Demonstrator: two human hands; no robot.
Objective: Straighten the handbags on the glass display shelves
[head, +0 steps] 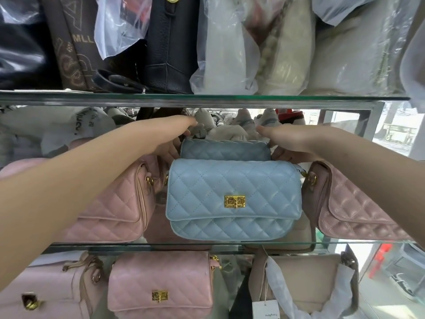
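Note:
Two light blue quilted handbags stand one behind the other on the middle glass shelf (230, 246). The front blue bag (233, 199) faces me with a gold clasp. The rear blue bag (225, 149) shows only its top. My left hand (171, 140) reaches to the rear bag's left end, fingers curled down beside it. My right hand (289, 143) holds the rear bag's right end, thumb pointing left above it. A pink quilted bag (110, 203) sits left of the blue ones and a mauve quilted bag (349, 203) sits right, angled.
The upper glass shelf (207, 100) carries dark bags (170, 47) and plastic-wrapped cream bags (276, 47) close above my hands. Below, a pink quilted bag (161, 286) and a beige bag with a tag (305, 284) stand on the lower level. White wrapped bags lie behind.

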